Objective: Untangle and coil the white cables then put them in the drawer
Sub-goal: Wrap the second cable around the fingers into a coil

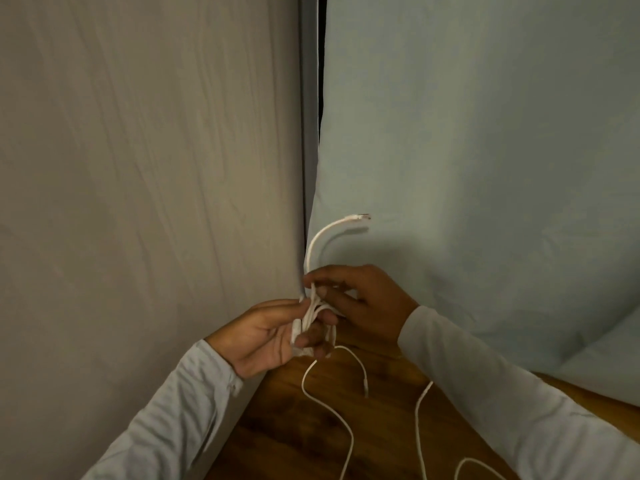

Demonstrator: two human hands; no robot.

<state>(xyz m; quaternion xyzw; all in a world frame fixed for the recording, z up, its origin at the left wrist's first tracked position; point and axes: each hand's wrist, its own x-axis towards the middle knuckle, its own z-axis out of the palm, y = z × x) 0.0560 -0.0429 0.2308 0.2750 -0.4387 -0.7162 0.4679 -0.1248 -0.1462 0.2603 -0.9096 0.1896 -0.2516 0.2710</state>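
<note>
On the left we see our left hand [273, 336] raised above the wooden tabletop [294, 427], its fingers curled around a small bundle of white cable loops [313, 320]. The loops stand roughly upright in that grip, their long axis running from near to far. Just right of it, and touching the same bundle at its top, our right hand [363, 299] pinches the strands between thumb and fingertips. Both hands are therefore narrow and holding cable, neither one spread.

From the pinch a free end [332, 233] rises and arcs to the right, ending in a plug [362, 216] that points right, in front of the pale curtain [485, 133]. Below the hands, slack strands [346, 434] hang down and trail across the tabletop toward us, one under the bundle and another further right beside the right sleeve [502, 393].

We judge that the right hand, being nearer the rising end, is the one to wind it around the bundle while the left only steadies. No drawer is in view.
</note>
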